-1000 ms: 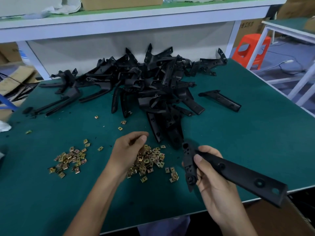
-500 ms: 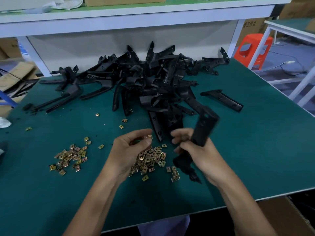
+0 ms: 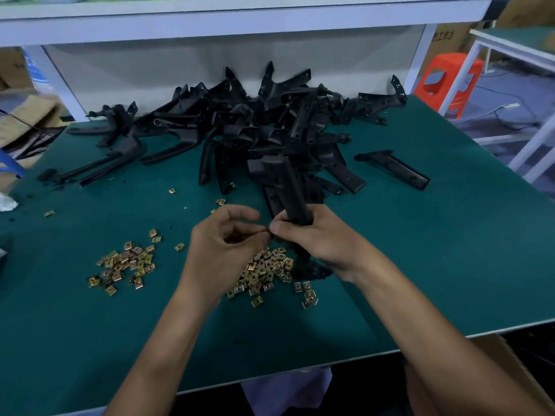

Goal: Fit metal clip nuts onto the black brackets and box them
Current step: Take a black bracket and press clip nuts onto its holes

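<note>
carton (image 3: 507,364): brown cardboard edge at 5 o'clock, below table rim; prob. the box for finished pcs, within easy drop reach of R hand.
table (image 3: 435,265): green mat, work surface.
main nut pile (image 3: 264,271): gold clip nuts directly under both hands, 6 o'clock of the pinch, so L hand only has to dip to reload.
L hand (image 3: 225,247): fingers curled, thumb + forefinger tips pinched shut at 3 o'clock side, touching R thumb; likely on one clip nut, but it's hidden in the pinch.
R hand (image 3: 315,235): fingers wrapped round held bracket (image 3: 289,187), gripping mid-length; long end points to 12 o'clock, low end near mat by the pile. Judgement: held steady so its edge faces the nut for push-on.
side nut pile (image 3: 123,265): at 9 o'clock, well apart; reserve stock.
stray nuts (image 3: 171,191): scattered toward 11 o'clock.
bracket heap (image 3: 270,124): unfitted black brackets at 12 o'clock, tangled.
lone bracket (image 3: 393,169): flat at 2 o'clock, apart from heap.
</note>
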Demonstrator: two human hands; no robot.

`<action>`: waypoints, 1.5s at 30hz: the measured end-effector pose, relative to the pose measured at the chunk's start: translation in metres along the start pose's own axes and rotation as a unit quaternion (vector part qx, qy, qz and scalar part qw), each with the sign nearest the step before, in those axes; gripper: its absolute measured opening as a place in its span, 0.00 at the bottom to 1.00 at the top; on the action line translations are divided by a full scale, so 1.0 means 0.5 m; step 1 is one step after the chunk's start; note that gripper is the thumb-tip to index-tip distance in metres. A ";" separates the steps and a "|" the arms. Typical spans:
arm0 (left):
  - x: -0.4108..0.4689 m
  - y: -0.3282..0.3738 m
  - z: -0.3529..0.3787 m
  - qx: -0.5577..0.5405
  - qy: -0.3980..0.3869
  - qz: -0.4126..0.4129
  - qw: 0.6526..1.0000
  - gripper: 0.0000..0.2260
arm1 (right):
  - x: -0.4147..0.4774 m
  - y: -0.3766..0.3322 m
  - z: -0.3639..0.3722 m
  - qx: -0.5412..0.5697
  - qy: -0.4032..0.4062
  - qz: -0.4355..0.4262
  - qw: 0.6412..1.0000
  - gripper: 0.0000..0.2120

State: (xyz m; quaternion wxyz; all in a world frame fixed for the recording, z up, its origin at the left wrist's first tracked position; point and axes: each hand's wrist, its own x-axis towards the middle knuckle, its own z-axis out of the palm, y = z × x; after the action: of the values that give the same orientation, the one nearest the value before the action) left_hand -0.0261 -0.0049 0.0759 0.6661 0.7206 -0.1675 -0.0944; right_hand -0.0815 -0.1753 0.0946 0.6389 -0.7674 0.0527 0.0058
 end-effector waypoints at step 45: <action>0.095 -0.123 -0.170 0.475 0.112 -0.002 0.873 0.10 | -0.059 0.104 0.045 0.315 0.215 0.087 0.921 0.26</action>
State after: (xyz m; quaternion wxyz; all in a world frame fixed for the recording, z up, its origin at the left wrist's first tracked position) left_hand 0.0554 0.0601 0.0272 0.2578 0.9562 -0.1155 0.0764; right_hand -0.1143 -0.1602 0.0416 0.8178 -0.5022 0.2539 -0.1206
